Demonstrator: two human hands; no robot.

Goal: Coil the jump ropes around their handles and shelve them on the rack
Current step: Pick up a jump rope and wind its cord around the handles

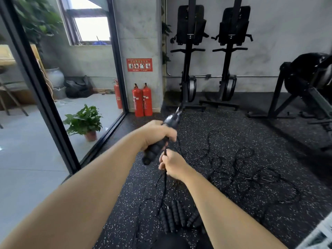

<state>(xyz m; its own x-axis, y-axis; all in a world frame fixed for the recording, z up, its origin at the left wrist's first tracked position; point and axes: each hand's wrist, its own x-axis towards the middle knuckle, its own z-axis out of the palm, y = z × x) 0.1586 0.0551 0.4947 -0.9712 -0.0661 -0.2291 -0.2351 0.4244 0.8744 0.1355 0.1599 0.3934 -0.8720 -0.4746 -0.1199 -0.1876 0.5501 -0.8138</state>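
Note:
My left hand (158, 133) grips a pair of black ribbed jump rope handles (152, 153), held tilted with their tips pointing up and away. Just below, my right hand (172, 165) pinches the thin black cord (165, 178) that hangs from them. Several more black handles (175, 215) lie side by side on the speckled floor near my feet. Their cords (239, 173) sprawl in tangled loops across the floor to the right. No rack is in view.
A glass wall with a black frame (46, 105) runs along the left, with a potted plant (84, 121) behind it. Two red fire extinguishers (142, 99) stand at the concrete pillar. Upright rowing machines (208, 56) line the far wall, and black gym equipment (305, 83) stands at right.

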